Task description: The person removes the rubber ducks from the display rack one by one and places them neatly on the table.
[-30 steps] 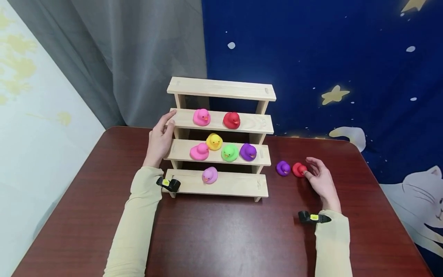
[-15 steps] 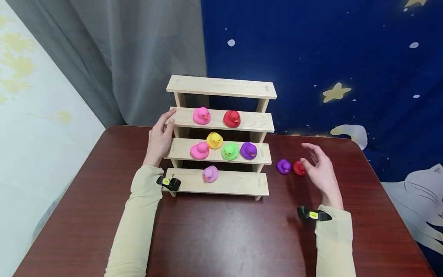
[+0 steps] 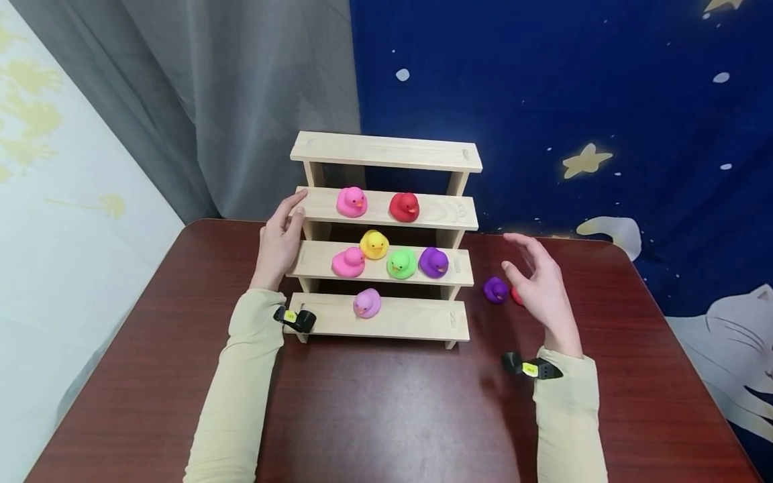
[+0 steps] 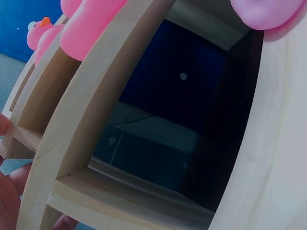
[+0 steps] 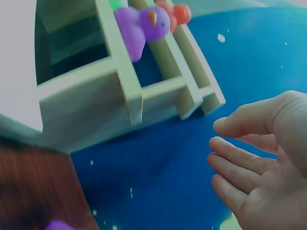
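A four-step wooden display stand [image 3: 386,322] carries several rubber ducks. My left hand [image 3: 278,245] grips its left side at the second shelf from the top, thumb and index finger at the board's end. On that shelf sit a pink duck [image 3: 352,202] and a red duck [image 3: 404,207]. Below them are another pink duck [image 3: 348,262], a yellow duck [image 3: 374,244], a green duck [image 3: 401,263] and a purple duck [image 3: 433,262]. The lowest step bears a lilac duck [image 3: 367,304]. To the stand's right, my right hand [image 3: 543,288] hovers with fingers spread, holding nothing.
Under the right hand, a second purple duck [image 3: 496,290] lies on the brown table [image 3: 386,409]; beside it a second red duck [image 3: 516,296] is mostly hidden by that hand. A grey curtain [image 3: 272,100] and a blue starry cloth [image 3: 543,87] hang behind.
My right hand has let go of the red duck on the table, risen, and shifted left and farther back. The left hand stays at the stand.
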The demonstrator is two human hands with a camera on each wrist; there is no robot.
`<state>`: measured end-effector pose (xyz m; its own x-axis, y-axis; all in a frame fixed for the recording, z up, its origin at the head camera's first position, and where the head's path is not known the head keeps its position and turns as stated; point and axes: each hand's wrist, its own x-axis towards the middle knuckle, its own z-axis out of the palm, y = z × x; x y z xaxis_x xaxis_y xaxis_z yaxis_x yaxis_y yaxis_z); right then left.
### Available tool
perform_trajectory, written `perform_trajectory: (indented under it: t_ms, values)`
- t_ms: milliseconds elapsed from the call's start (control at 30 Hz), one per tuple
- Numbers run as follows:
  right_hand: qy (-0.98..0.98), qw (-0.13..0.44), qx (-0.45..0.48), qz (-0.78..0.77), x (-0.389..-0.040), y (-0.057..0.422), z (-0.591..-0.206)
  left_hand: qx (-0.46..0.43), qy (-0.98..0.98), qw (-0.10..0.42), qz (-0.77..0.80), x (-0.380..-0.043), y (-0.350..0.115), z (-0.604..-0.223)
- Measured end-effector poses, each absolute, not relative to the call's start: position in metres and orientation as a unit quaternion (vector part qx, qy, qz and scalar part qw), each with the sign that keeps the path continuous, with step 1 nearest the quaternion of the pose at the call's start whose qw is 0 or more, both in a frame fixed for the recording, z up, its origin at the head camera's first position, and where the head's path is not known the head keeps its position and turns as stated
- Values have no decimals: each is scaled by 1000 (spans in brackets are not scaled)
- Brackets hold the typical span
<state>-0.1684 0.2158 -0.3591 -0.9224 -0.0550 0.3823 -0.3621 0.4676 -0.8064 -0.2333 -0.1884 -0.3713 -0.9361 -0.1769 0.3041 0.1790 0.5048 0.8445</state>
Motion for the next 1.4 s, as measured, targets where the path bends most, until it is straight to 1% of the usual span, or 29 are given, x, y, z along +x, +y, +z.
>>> perform_trajectory:
  t_ms: [233, 600, 700, 800, 933, 1000, 1167, 1400]
  values:
    - [-840, 143, 142, 504, -159, 181, -324, 6, -848, 180, -499, -235, -188, -373]
    - [-817, 162, 198, 518, -172, 153, -306, 3, -845, 188, -501, -235, -188, -371]
    - [-810, 159, 217, 521, -178, 145, -305, 3, -844, 187, -502, -236, -188, -372]
    - [-805, 151, 236, 523, -192, 141, -314, 5, -845, 187, -501, -235, -188, -372]
    - [-809, 136, 245, 517, -211, 137, -326, 2, -846, 187, -500, -235, -188, -372]
    - [-813, 126, 244, 514, -218, 134, -327, 1, -845, 188, -500, -235, -188, -371]
    - [-809, 100, 254, 520, -230, 123, -323, 12, -846, 185, -500, -234, -189, -370]
    - [-797, 77, 271, 534, -240, 112, -324, 24, -848, 174, -500, -233, -187, -372]
